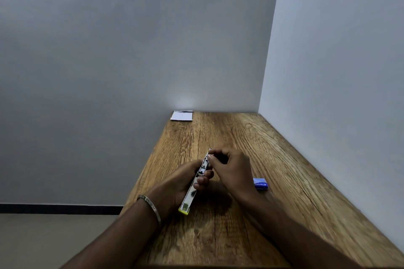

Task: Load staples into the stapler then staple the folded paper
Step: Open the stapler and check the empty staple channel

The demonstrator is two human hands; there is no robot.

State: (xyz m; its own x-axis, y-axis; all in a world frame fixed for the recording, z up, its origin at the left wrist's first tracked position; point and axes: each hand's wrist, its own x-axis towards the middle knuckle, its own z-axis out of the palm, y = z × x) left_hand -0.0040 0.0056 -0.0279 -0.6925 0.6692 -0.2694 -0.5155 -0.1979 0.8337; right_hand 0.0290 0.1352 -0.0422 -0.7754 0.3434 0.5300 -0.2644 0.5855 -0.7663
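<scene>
— Are the staples in yet?

— I think not. My left hand (185, 178) grips the stapler (194, 183) over the table (284, 159). My right hand (231, 168) pinches at its far end. The paper (181, 115) waits in the far corner, not stapled.

— What's that blue thing?

— A box (260, 183), maybe staples. Too blurry. I can't see staples in my fingers.

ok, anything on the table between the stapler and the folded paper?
No. In the head view, only bare wood table lies between the stapler and the folded paper. The blue box sits off to the right.
</scene>
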